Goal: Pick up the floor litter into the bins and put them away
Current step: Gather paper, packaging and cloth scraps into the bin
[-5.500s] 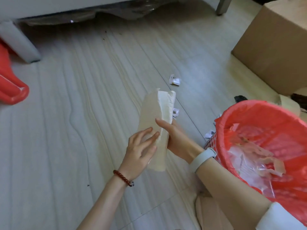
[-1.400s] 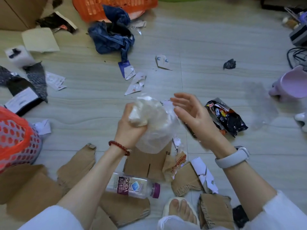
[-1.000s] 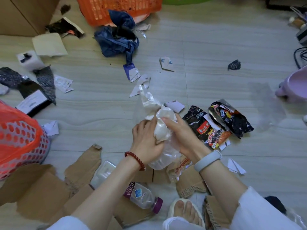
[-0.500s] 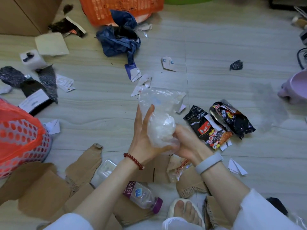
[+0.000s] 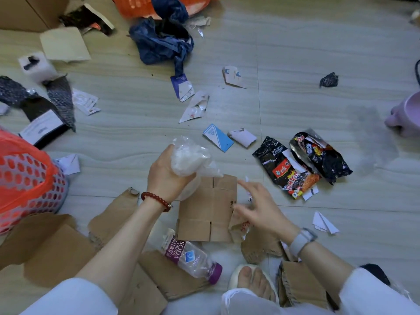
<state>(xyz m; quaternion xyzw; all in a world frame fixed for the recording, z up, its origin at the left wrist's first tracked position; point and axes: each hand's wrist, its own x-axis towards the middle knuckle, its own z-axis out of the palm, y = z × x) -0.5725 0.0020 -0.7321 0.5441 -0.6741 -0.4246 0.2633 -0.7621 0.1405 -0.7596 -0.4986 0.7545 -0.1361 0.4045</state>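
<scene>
My left hand [image 5: 164, 176] grips a crumpled clear plastic bag [image 5: 189, 159] above the floor. My right hand [image 5: 261, 209] hovers empty, fingers relaxed, over a flat piece of cardboard [image 5: 205, 208]. The red-lined perforated bin [image 5: 25, 178] stands at the left edge. Litter lies all around: two black noodle wrappers [image 5: 302, 165], a blue and white card [image 5: 217, 137], torn paper scraps [image 5: 194, 105], a clear soda bottle with a purple cap [image 5: 192, 260] and several cardboard pieces [image 5: 52, 248] near my foot.
A dark blue crumpled bag [image 5: 162, 39] lies in front of an orange basket [image 5: 138, 6] at the top. A cardboard box [image 5: 25, 10] fills the top left corner. A lilac plastic object [image 5: 406, 114] sits at the right edge. My sandalled foot [image 5: 253, 280] is at the bottom.
My right hand has let go of the plastic bag and moved down to the right. The left hand now holds the scrunched bag alone. The view turned from the bin area to this littered floor.
</scene>
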